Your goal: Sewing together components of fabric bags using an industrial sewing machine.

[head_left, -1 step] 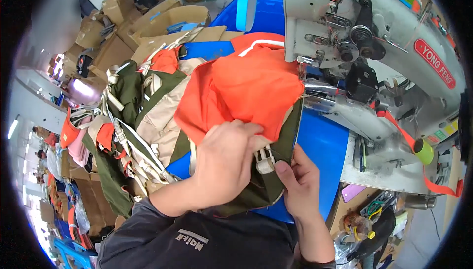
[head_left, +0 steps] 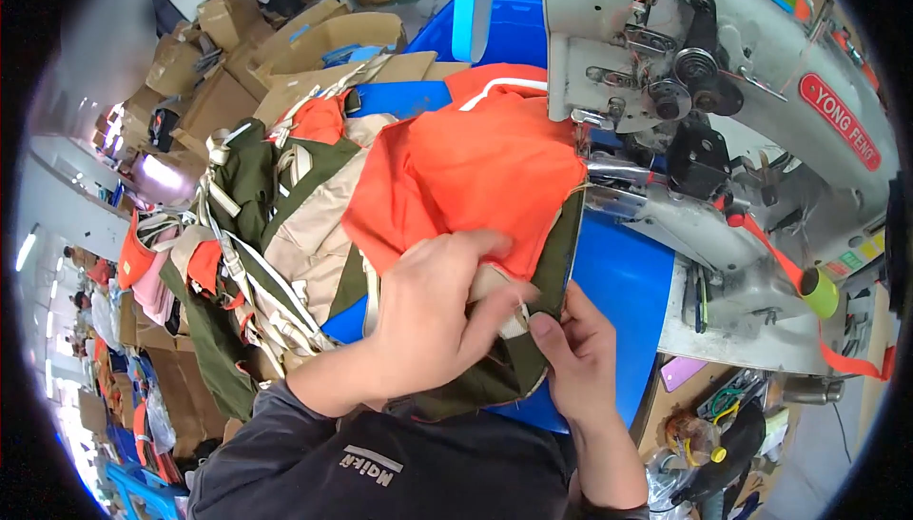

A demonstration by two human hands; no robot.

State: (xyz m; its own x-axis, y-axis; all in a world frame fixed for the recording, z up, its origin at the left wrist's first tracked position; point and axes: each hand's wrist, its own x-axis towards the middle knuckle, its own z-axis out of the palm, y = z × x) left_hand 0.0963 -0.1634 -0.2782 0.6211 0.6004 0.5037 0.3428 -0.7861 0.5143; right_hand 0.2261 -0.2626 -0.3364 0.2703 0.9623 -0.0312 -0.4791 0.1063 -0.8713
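A bag piece of bright orange fabric [head_left: 475, 168] and olive-green fabric [head_left: 561, 235] lies under the head of a sewing machine [head_left: 656, 92], its far right corner at the needle area. My left hand [head_left: 428, 306] rests over the near part of the orange cloth, thumb and forefinger spread apart. Its thumb reaches across a white webbing strap [head_left: 514, 322], which it partly hides. With thumb and bent fingers, my right hand [head_left: 580, 349] pinches the olive-green fabric's right edge beside that strap.
More green, beige and orange bag pieces [head_left: 309, 220] with white straps heap up on the left. Blue table surface [head_left: 618, 282] shows at right. Red-orange binding tape [head_left: 775, 249] runs to the machine. Bottle [head_left: 694, 439] and tools stand lower right; cardboard boxes [head_left: 228, 20] lie behind.
My left hand's thumb and forefinger have opened, and the thumb now lies across the white strap. The orange cloth has shifted slightly. My right hand keeps its pinch in place.
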